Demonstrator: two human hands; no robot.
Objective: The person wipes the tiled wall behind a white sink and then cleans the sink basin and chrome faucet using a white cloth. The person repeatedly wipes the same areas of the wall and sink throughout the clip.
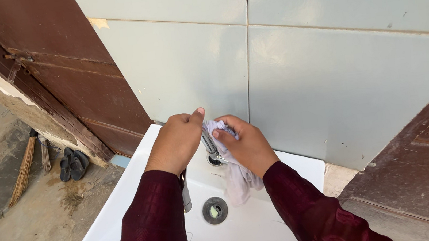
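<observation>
At the back edge of the basin (104, 235), head view, both hands work around the tap (210, 147). The right hand (246, 142) is closed on a pale cloth (236, 174), pressing its upper part against the tap body; the free end of the cloth hangs down into the bowl, ending just above the drain (215, 210). The left hand (176, 141) is curled shut over the tap from the left, thumb raised and touching the top of the cloth; whether it grips the tap or the cloth cannot be told. A chrome spout (185, 192) shows below the left wrist. Both forearms wear dark red sleeves (153, 224).

The basin is white and stands against a wall of pale grey tiles (327, 70). Brown wooden doors stand at the left (74, 72) and at the right. On the floor to the left lie a broom (22, 172) and a pair of dark sandals (73, 163), near the door's foot.
</observation>
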